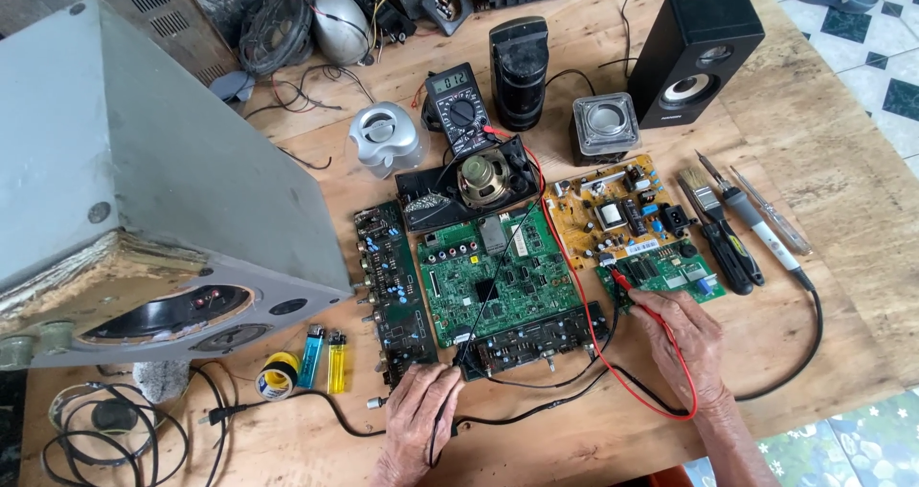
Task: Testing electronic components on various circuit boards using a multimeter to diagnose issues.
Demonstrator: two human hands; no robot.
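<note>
Left hand [418, 412] sits at the near table edge, fingers curled shut around the thin black test probe [466, 343], whose tip rests near the front edge of the large green rectangular circuit board [498, 281]. Right hand [684, 339] is closed in a pinch on the red test probe [627, 281], tip touching the small green circuit board [670, 269] just right of the big one. The hands are well apart, one at each side of the boards. Red lead wire [584, 324] loops from the right hand up across the boards to the black digital multimeter with yellow-green screen [458, 104] (display lit, digits too small to trust).

Around the boards: a long narrow dark circuit strip [392, 291] to the left, a tan power-supply board [617, 210] at upper right, and a bare round speaker cone in a black tray [481, 179] above. The wooden table [823, 190] also carries a black box speaker [694, 52], a small silver cube speaker [605, 123], a black cylinder speaker [518, 71] and a silver rounded speaker [385, 138]. On the right lie a paintbrush [708, 214] and a soldering iron with white grip [761, 224], side by side. A big grey speaker cabinet [144, 181] lies tilted at left; near it sit a yellow tape roll [279, 374], a blue lighter [310, 355] and a yellow lighter [336, 361].
</note>
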